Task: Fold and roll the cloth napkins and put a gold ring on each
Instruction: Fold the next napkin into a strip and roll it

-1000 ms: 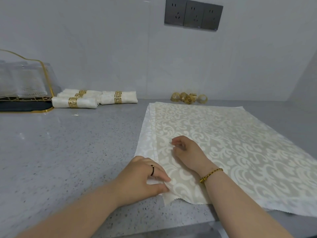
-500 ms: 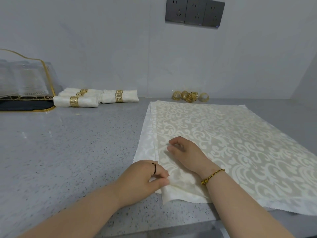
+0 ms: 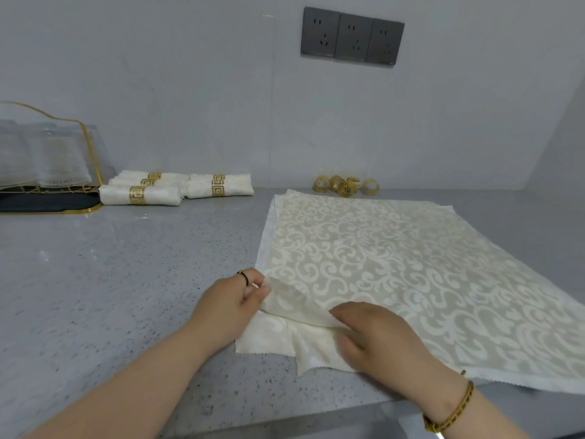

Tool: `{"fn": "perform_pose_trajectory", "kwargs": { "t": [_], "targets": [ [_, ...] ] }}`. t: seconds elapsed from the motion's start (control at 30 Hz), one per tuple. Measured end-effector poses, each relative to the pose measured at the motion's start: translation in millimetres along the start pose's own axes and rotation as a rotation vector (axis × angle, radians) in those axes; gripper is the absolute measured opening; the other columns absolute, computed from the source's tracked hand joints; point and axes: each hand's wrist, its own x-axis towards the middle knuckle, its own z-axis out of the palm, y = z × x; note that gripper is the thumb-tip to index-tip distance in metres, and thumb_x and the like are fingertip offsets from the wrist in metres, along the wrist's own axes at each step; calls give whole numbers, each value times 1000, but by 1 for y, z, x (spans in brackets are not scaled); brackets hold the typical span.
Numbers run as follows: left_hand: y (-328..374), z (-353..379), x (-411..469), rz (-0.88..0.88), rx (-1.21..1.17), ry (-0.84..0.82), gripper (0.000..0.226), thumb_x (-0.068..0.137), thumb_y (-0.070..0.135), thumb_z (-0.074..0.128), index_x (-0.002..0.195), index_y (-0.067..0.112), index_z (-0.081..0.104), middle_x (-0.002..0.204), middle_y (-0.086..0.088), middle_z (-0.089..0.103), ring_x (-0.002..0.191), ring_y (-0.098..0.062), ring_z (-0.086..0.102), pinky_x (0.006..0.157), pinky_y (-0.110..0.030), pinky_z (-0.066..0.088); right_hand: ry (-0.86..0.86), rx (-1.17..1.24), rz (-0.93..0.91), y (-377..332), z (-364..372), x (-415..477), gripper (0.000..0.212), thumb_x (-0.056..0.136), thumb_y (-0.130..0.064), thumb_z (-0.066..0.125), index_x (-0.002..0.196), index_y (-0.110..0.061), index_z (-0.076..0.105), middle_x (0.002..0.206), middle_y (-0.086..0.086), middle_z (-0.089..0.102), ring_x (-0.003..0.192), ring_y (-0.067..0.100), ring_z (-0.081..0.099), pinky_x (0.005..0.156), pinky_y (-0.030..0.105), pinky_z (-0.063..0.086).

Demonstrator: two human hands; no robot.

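A cream damask napkin (image 3: pixel 395 264) lies spread on the grey counter, over at least one more napkin whose edges show at the left and front. My left hand (image 3: pixel 232 301) pinches the top napkin's left edge and lifts it into a small fold. My right hand (image 3: pixel 376 334) rests on the cloth at the near left corner, fingers curled against the fabric. Several loose gold rings (image 3: pixel 346 185) sit at the wall behind the cloth. Several rolled napkins with gold rings (image 3: pixel 177 188) lie at the back left.
A gold-wire rack with upturned glasses (image 3: pixel 44 160) stands on a dark tray at the far left. Wall sockets (image 3: pixel 351 38) are above. The counter's front edge (image 3: pixel 285 419) runs just below my wrists.
My left hand has lifted the top napkin's left edge away from the layer beneath. My right hand has slid back toward the near corner of the cloth.
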Motion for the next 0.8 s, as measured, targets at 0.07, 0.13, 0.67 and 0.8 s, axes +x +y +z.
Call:
{"fn": "perform_pose_trajectory", "kwargs": {
  "t": [0.07,0.13,0.67,0.8],
  "targets": [
    [1,-6,-2,-25,16,34,23,92,26,49,70,32,46,47,9,46,48,-6,39,54,-18,32,66,-29,11,7,-4,-4,28,67,-27,39,73,-28,66,59,-18,59,49,0,53,42,4,29],
    [0,-14,-2,-62,7,74,22,92,23,49,71,29,49,56,4,53,55,-13,46,58,-24,35,98,-93,48,15,-11,-8,27,65,-26,40,66,-29,67,55,-19,59,45,-1,54,39,5,31],
    [-55,-131,-68,-453,89,530,8,89,18,55,84,13,53,58,-10,49,60,-33,53,67,-41,46,-281,14,418,46,-82,-19,30,85,-16,58,65,1,45,61,-1,39,53,6,33,52,19,24],
    [-77,-138,-65,-495,162,514,11,89,15,55,93,5,57,64,-5,50,69,-30,50,72,-40,43,-306,11,478,56,-85,4,25,85,-13,61,86,12,60,83,25,62,78,31,62,61,27,38]
  ]
}}
